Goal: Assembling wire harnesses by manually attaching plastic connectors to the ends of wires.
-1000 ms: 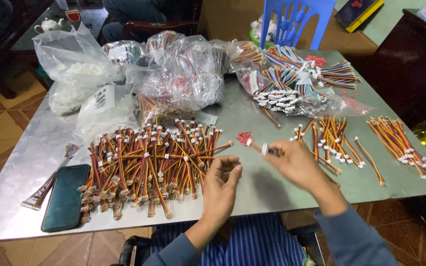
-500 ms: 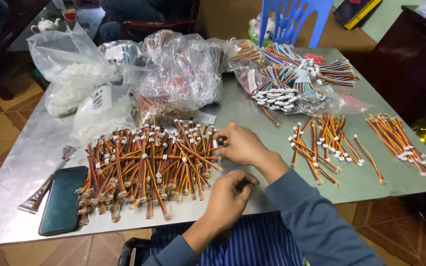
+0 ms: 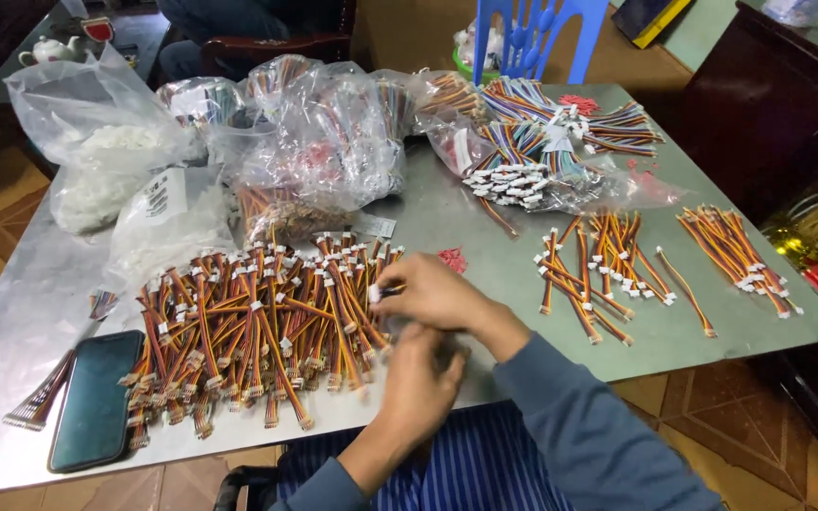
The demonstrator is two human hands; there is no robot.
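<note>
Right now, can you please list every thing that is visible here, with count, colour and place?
table: one, grey metal, under everything
big cable pile: many short cables, orange, red and yellow with white plugs, left of centre
small cable pile: about a dozen or more, same colours, right of centre
far cable pile: a smaller bunch, same colours, right edge
phone: one, dark, front left
ribbon cable: one bundle, dark, left of phone
clear bags: several, holding cables and white parts, back of table
loose cable bundles: many, multicoloured, back right
chair: one, blue, behind table
teapot: one, white, far left corner
left hand: front centre, state unclear
right hand: pinching a white plug at the big pile
</note>
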